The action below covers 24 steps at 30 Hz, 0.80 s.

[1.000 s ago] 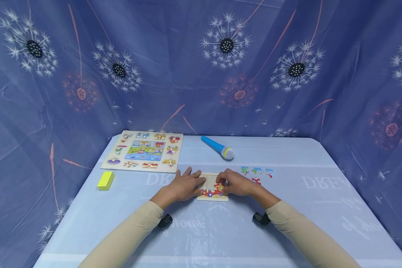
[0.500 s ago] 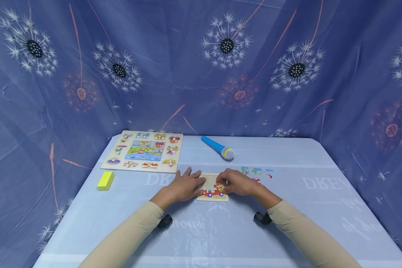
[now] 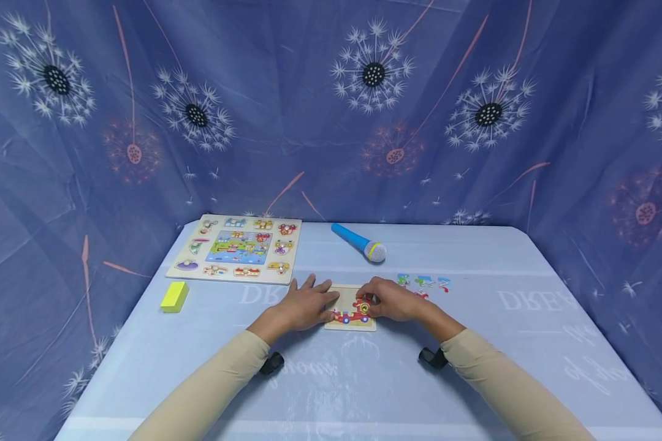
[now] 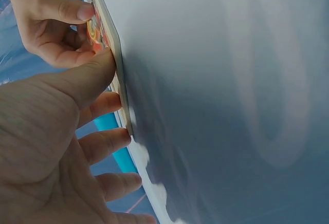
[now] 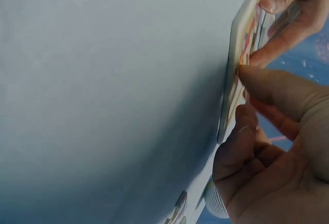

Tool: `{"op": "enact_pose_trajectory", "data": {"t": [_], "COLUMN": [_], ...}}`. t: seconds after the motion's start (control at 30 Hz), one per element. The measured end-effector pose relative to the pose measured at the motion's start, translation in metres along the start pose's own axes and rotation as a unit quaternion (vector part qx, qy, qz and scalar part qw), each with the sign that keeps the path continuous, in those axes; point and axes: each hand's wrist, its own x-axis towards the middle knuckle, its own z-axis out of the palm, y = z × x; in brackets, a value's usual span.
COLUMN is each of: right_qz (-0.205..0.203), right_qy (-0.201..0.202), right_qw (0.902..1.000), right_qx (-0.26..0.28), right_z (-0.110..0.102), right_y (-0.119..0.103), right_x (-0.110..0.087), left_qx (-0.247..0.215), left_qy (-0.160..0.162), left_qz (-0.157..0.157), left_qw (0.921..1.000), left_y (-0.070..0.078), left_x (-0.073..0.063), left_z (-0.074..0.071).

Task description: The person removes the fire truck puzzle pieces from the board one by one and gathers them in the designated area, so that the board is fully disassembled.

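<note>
A small wooden jigsaw board (image 3: 346,296) lies in front of the person, its lower part filled with a red vehicle picture. My left hand (image 3: 302,306) rests at the board's left side with fingers spread, thumb and index fingertips on its edge. At the right side, my right hand (image 3: 393,301) pinches a red jigsaw piece (image 3: 365,308) with a yellow ring, low on the board. In the left wrist view this jigsaw piece (image 4: 93,31) shows beside the right thumb. From the right wrist view, the right fingertips hide most of the piece at the board (image 5: 236,41).
Several loose jigsaw pieces (image 3: 425,282) lie beyond the right hand, a red one (image 3: 422,295) partly behind it. A blue toy microphone (image 3: 358,241) lies farther back. Left of it is a large knobbed puzzle board (image 3: 195,275), with a yellow block (image 3: 174,297) nearby.
My right fingers have shifted slightly on the red jigsaw piece, and more of its yellow ring shows. My right wrist has turned a little. The left hand stays in place.
</note>
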Motion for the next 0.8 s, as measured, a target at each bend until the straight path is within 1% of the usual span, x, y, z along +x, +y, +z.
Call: {"op": "enact_pose_trajectory", "data": {"t": [0.13,0.23,0.4,0.47,0.57,0.7,0.8], "right_qz": [-0.012,-0.011,0.011,0.022,0.04,0.05,0.062], "right_qy": [0.019,0.028,0.041,0.05,0.062,0.078,0.093], "right_qw": [0.9996,0.9989,0.9957,0.9945,0.9935,0.9929,0.9923], "right_qx": [0.016,0.038,0.082,0.09,0.087,0.074,0.052], "right_z": [-0.004,-0.009,-0.019,-0.022,-0.026,-0.037,-0.047], "right_y": [0.006,0.011,0.025,0.034,0.05,0.071,0.084], "right_x": [-0.008,-0.018,-0.042,-0.052,-0.067,-0.089,-0.104], "left_qx": [0.003,0.005,0.004,0.004,0.004,0.005,0.007], "left_qy": [0.001,-0.001,-0.003,-0.002,-0.001,-0.001,-0.001], "left_qz": [0.002,0.003,0.004,0.006,0.007,0.006,0.005], "left_qw": [1.0,1.0,1.0,1.0,1.0,1.0,1.0], "left_y": [0.0,0.001,0.002,0.002,0.002,0.002,0.002], "left_x": [0.001,0.001,0.0,-0.001,-0.001,-0.001,-0.001], "left_z": [-0.001,-0.001,-0.002,-0.002,-0.002,-0.001,-0.001]}}
